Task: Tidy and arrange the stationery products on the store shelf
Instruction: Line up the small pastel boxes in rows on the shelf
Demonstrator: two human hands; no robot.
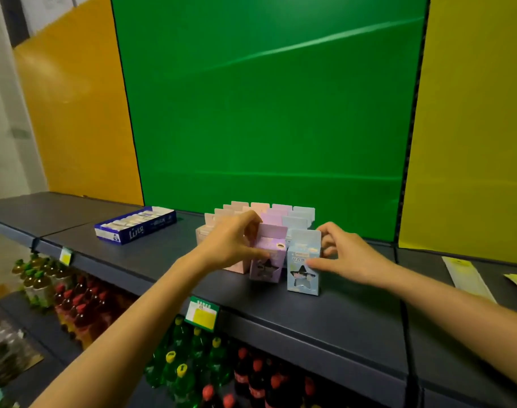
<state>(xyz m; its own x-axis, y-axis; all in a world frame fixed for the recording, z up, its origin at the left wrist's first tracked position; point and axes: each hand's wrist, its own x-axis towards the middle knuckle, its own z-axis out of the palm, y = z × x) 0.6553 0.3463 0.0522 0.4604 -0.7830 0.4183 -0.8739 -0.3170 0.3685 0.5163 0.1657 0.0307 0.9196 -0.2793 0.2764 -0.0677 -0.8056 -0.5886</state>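
Green bottles [174, 366], red-capped bottles [251, 375] on lower shelf; green panel [266, 98] behind

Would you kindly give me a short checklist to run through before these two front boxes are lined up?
1. Left hand grips the purple star-window cardboard box: ok.
2. Right hand holds the pale blue star-window cardboard box: ok.
3. Blue box upright on the dark shelf: ok.
4. Front faces of both boxes level: not ok, purple sits further back.
5. Room in the pastel box rows behind: cannot tell, hands hide it.
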